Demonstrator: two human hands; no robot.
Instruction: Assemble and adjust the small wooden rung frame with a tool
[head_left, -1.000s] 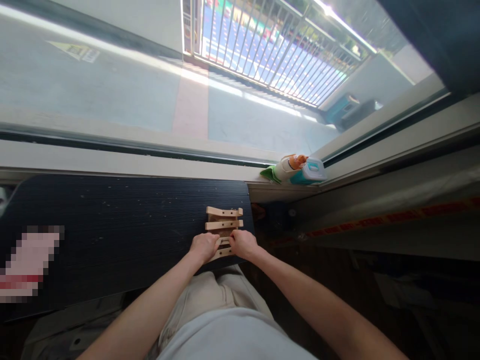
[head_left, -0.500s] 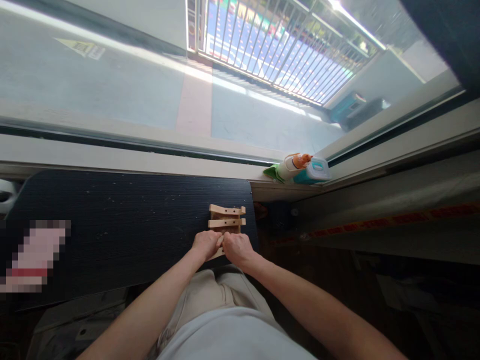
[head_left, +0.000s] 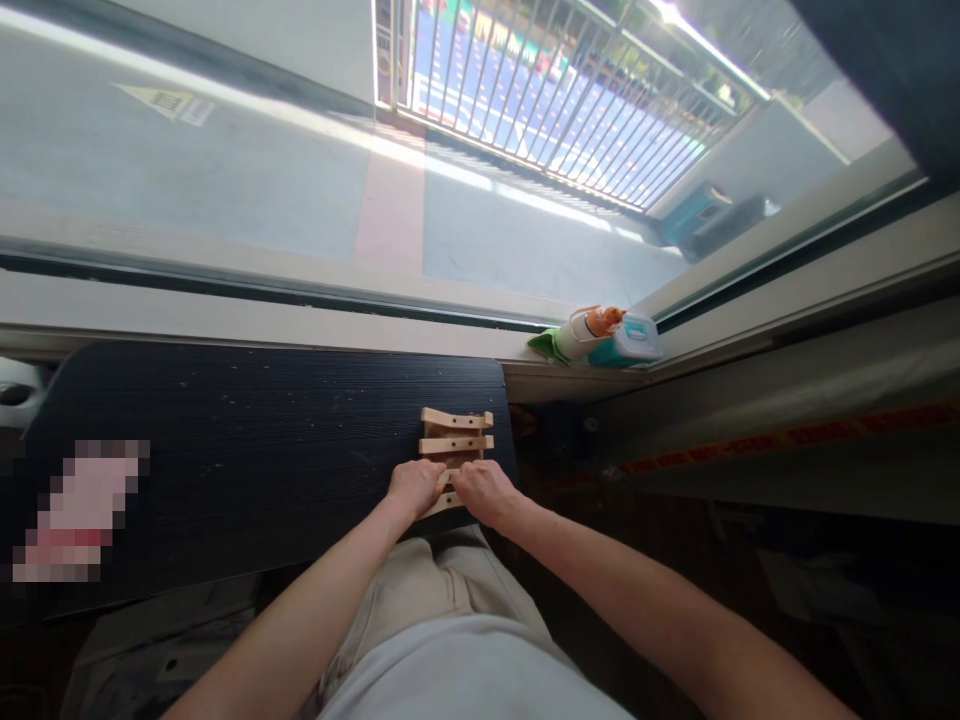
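A wooden piece [head_left: 456, 444] of several pale bars, each with small dark holes, lies near the right end of the black table [head_left: 262, 450]. Brownish material shows between the bars. My left hand [head_left: 417, 488] is closed at the left end of one bar close to me. Opposite it, my right hand [head_left: 486, 490] has its fingers curled over the right part of that same bar [head_left: 448, 478]. The nearest bar [head_left: 446, 502] shows partly below my hands. My fingers hide much of the gripped bar.
A white bottle with an orange top [head_left: 589, 332] and a teal box with a clear lid [head_left: 634, 342] stand on the window sill [head_left: 375, 332]. A blurred-out pink item [head_left: 90, 500] lies at the table's left. A large window [head_left: 262, 200] rises behind the table.
My right hand has shifted slightly right, away from my left hand, so more of the gripped bar and the nearest bar shows between them. The wooden piece stays nearly in place.
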